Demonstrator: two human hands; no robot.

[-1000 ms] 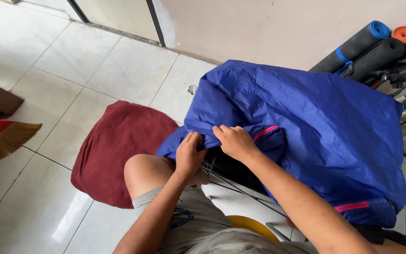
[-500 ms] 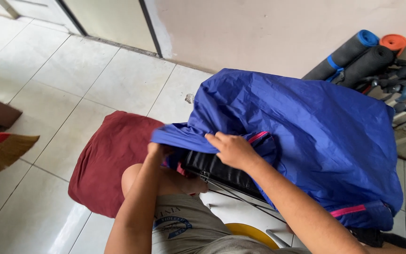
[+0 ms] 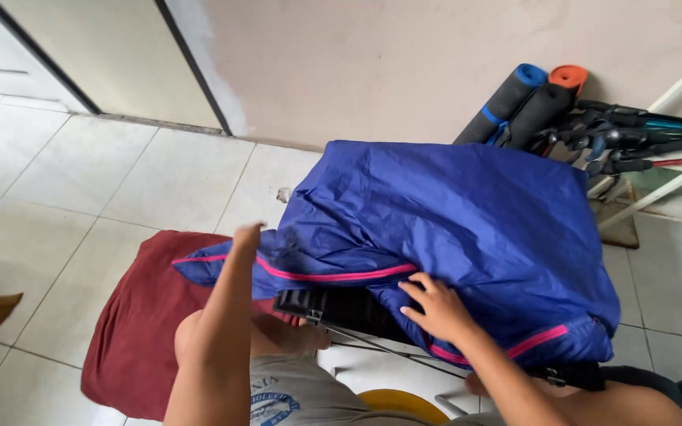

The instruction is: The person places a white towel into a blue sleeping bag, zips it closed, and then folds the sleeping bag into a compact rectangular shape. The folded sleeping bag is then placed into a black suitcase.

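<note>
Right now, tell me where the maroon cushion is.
The maroon cushion lies on the tiled floor at lower left of the head view, under the person's knee, with the blue cover overlapping its right edge.

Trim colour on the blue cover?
Pink piping on the blue cover, seen in the head view, near the right hand.

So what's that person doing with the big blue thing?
A person sitting on the tiled floor is handling a big blue cover with pink trim, draped over something dark. The left hand lifts one flap of it. The right hand presses flat on its lower edge. A dark red cushion lies underneath, and rolled mats lean against the wall.
</note>
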